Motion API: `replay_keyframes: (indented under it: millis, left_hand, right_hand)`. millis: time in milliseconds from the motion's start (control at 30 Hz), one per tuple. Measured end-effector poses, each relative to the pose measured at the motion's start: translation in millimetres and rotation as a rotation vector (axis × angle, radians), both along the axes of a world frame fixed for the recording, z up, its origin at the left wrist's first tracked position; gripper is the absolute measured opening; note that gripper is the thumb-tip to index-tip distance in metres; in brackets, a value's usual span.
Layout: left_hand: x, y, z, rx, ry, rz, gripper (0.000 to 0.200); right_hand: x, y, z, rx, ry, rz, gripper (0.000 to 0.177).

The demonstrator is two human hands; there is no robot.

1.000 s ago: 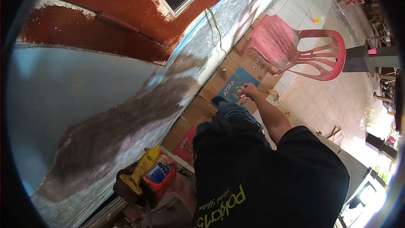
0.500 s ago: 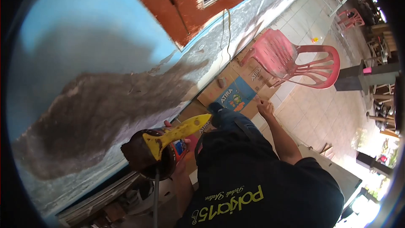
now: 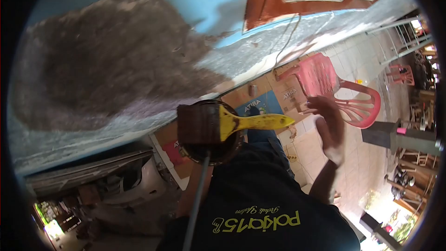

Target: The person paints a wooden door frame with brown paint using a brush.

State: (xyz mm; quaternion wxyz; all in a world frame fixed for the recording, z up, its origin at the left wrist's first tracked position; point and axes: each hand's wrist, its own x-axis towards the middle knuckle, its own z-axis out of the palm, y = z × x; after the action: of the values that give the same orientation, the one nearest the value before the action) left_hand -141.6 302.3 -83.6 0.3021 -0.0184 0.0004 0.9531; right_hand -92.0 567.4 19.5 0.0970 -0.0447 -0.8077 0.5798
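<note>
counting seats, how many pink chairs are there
2: a near chair just beyond the right hand, and a far chair by the metal frame. Others may be hidden farther back.

We see a paintbrush (image 3: 227,123) with a brown-smeared yellow handle (image 3: 265,121) and dark brown bristles (image 3: 200,124). The paint can (image 3: 232,148) shows dark brown. Our black T-shirt (image 3: 260,181) bears yellow-green lettering (image 3: 262,221). The plastic chair (image 3: 320,76) is pinkish red, the wall (image 3: 200,0) blue, blotched grey-brown.
</note>
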Motion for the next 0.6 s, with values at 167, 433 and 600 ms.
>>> replay_keyframes:
  millis: [167, 433, 600]
  left_hand:
    - [-3.0, -3.1, -28.0, -0.073, -0.073, 0.174, 0.059]
    - [-3.0, 13.1, -56.1, -0.008, 0.078, 0.285, 0.059]
    - [-0.8, 22.4, -73.3, 0.052, 0.092, 0.108, 0.061]
  right_hand:
    - [-15.0, -30.7, 68.7, 0.408, 0.265, 0.334, 0.059]
    - [-29.2, -50.5, 57.3, 0.605, -0.007, 0.539, 0.054]
    - [-21.4, -39.0, 52.8, 0.695, 0.084, 0.539, 0.043]
